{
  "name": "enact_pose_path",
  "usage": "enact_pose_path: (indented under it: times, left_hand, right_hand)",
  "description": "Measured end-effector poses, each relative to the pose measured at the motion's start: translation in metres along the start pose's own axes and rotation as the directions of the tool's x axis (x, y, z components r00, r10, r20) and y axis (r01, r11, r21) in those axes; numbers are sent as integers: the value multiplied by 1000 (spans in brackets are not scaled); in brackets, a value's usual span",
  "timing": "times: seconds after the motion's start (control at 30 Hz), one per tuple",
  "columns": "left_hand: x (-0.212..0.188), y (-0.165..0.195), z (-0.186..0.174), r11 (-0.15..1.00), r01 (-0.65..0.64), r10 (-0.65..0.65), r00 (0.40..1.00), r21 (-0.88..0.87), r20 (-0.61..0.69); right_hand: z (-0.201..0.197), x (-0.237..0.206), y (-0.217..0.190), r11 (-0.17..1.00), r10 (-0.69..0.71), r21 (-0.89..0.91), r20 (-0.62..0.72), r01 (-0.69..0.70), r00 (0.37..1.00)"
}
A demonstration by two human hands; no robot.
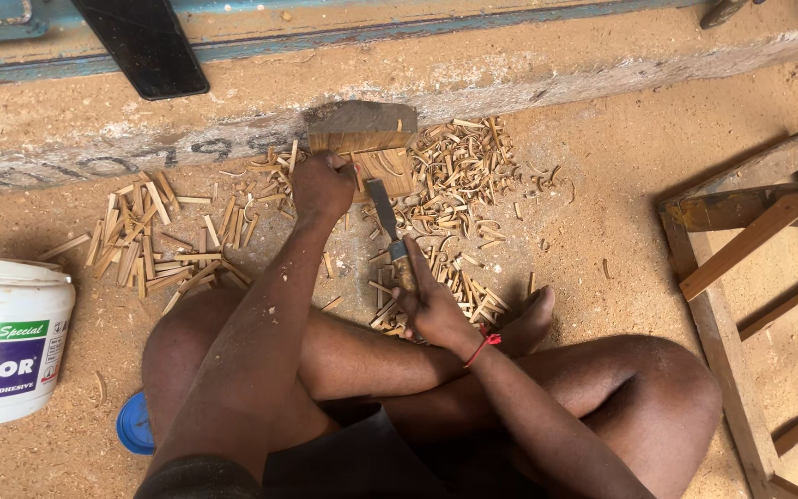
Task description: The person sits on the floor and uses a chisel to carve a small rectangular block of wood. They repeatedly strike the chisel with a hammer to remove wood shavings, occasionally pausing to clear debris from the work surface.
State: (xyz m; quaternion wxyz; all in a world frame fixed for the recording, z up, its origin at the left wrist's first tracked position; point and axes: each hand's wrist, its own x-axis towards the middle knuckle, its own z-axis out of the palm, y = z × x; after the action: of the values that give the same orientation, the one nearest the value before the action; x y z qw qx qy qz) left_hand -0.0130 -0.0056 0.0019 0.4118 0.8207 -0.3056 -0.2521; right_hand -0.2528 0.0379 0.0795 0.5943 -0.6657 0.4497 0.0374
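Both hands have a tight grip on something. The right hand is wrapped around the brown wooden handle of a long chisel with a flat grey metal blade. Its fingers are pressed together around that handle, and a thin red string is tied on the wrist. The chisel points away from the person, and its blade tip rests on a thick brown block of wood.

The left hand is curled over the near left part of the block, with its fingers bent around a small piece there. You cannot see the fingertips well.

The block lies on the sandy floor, right up against a low pale concrete step. Lots of small curly wood chips are scattered around the block and near the bare foot. A pile of thin straight wood sticks lies to the left of the left arm.

The person sits cross-legged on the floor. A round white plastic bucket with a purple and green label stands at the far left. A small blue round lid lies beside the left knee. A plain wooden frame lies on the right, well apart from the hands. A flat black board leans on the step.
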Motion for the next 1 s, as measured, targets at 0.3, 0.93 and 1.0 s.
enact_pose_path:
  times: [0.3, 0.93, 1.0]
  left_hand:
    - [-90, 8, -19, 639, -645, 336, 724, 419, 603]
    - [-69, 33, -34, 628, -589, 180, 746, 509, 641]
    - [-66, 19, -28, 704, -547, 289, 803, 453, 521]
  right_hand:
    - [13, 14, 9, 946, -78, -320, -82, 48, 994]
    - [29, 69, 5, 938, -190, -329, -211, 114, 959]
    - [24, 56, 0, 975, -134, -204, -208, 91, 969]
